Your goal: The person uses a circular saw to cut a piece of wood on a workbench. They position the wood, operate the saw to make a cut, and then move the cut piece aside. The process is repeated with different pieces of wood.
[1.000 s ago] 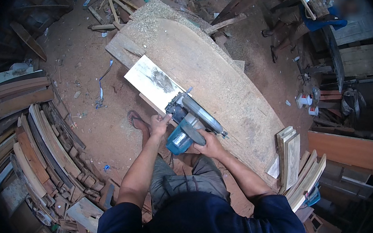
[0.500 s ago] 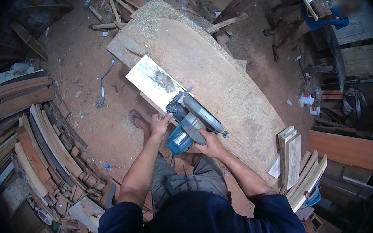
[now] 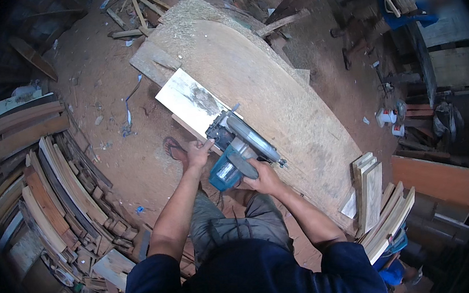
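A teal circular saw with a silver blade guard rests on a pale board. The board has a dark smudge and lies along the left side of a wide, dusty work surface. My right hand is wrapped round the saw's rear handle. With thumb and fingers closed, my left hand grips the front edge of the saw's base, beside the board's near edge. The saw hides the blade and the board beneath it.
Curved timber offcuts are piled at the left. Upright planks stand at the surface's near right end, close to my right elbow. Scrap sticks lie beyond. Another person is at the far right, near white buckets.
The whole view has shifted slightly. The saw and both hands keep nearly the same place on the board. A bright blue shape now shows at the lower right, behind the planks.
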A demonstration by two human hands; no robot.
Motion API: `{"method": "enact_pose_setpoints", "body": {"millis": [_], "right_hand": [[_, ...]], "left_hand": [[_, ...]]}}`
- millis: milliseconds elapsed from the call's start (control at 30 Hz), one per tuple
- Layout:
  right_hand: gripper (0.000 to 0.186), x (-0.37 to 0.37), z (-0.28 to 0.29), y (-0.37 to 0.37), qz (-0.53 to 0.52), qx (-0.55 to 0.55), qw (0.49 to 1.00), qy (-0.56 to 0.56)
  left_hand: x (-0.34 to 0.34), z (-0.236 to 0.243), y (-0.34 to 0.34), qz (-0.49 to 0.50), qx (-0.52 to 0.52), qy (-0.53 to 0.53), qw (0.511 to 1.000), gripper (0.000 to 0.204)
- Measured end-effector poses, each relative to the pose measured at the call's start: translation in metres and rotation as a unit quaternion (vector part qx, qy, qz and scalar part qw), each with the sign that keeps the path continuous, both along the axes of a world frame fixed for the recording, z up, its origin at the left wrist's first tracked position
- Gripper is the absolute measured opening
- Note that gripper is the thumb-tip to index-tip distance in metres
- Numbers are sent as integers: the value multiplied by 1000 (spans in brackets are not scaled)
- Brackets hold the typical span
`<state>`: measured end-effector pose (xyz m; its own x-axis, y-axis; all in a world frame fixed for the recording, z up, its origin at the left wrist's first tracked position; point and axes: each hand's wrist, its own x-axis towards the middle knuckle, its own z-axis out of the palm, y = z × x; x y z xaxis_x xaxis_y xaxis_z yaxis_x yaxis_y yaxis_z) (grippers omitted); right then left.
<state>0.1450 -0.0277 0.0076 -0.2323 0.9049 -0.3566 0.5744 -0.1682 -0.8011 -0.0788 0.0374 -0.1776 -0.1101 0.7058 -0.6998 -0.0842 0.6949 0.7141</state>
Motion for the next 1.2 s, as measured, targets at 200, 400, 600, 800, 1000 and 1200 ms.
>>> {"method": "enact_pose_setpoints", "body": {"millis": [200, 400, 600, 800, 1000, 1200], "right_hand": [[49, -5, 0, 9, -9, -3, 1000, 9], [47, -12, -6, 17, -9, -4, 1000, 10], [50, -21, -3, 28, -10, -20, 1000, 11], [50, -30, -5, 41, 3, -8, 1000, -2], [50, -44, -1, 57, -11, -18, 1000, 21], [51, -57, -6, 72, -2, -5, 1000, -10]], "left_hand": [[-6, 5, 10, -5, -11, 5, 1000, 43], [-11, 33, 27, 2, -4, -8, 1000, 36], [-21, 38, 38, -21, 0, -22, 1000, 33], [-34, 24, 48, -7, -9, 11, 1000, 33], [-41, 36, 64, 10, -10, -30, 999, 28], [-59, 29, 79, -7, -4, -41, 999, 24]]}}
